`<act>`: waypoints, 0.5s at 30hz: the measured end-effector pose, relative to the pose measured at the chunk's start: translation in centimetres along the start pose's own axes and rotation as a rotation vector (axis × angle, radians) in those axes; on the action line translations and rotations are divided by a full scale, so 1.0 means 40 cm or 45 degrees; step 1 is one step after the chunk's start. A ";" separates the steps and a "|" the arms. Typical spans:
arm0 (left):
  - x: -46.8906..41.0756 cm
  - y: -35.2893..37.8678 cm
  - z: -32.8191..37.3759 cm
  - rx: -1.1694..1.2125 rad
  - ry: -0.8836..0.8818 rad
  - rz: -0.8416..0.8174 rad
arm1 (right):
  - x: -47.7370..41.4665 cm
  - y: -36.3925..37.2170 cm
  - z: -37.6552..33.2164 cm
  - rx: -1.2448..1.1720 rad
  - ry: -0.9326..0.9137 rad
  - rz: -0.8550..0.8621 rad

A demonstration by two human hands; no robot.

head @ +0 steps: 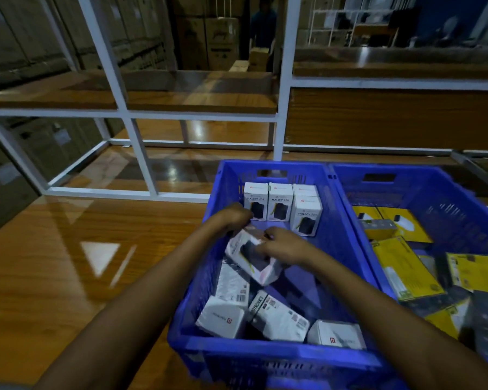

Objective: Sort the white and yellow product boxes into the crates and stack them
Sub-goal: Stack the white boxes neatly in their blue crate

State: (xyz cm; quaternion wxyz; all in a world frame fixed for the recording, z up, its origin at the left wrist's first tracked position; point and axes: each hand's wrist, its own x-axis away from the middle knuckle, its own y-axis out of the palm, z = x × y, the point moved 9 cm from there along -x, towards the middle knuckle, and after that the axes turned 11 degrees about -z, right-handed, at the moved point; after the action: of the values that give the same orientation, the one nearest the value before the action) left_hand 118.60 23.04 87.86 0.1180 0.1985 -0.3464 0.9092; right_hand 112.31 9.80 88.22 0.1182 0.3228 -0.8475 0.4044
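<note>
Both forearms reach in from the bottom edge, over the near rim of a blue crate standing on a glossy wooden desk. Inside it, closest to the camera, several white boxes lie loose and tumbled at odd angles – one face down, one showing a barcode label. Above them the left hand and the right hand are both closed on one white box, held tilted in mid-air over the crate, the left at its upper far corner and the right on its upper right edge. Against the far wall of the crate, a row of upright white boxes stands neatly side by side, printed fronts facing the camera; the rightmost spot has one box in front of another. Just beside this crate, touching it on the right, is a second blue crate holding yellow boxes in a loose jumble, some flat, some tilted – blurred toward the frame edge. Beyond the desk rises a white metal frame with wooden shelves
</note>
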 end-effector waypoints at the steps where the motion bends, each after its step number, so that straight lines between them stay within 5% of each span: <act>1: -0.004 -0.009 0.007 0.113 0.021 0.048 | 0.006 -0.030 0.010 -0.144 0.004 0.050; 7: -0.003 -0.038 0.060 0.887 0.254 0.290 | 0.029 -0.131 0.063 -0.877 -0.013 0.241; 15: 0.006 0.030 0.168 1.508 0.489 0.159 | 0.009 -0.156 0.082 -1.442 -0.203 0.356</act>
State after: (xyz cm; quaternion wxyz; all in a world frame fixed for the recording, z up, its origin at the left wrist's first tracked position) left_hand 119.84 17.64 91.84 -0.0052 0.0428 0.2328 0.9716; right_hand 116.25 4.26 90.08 0.1537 0.1239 -0.9723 -0.1250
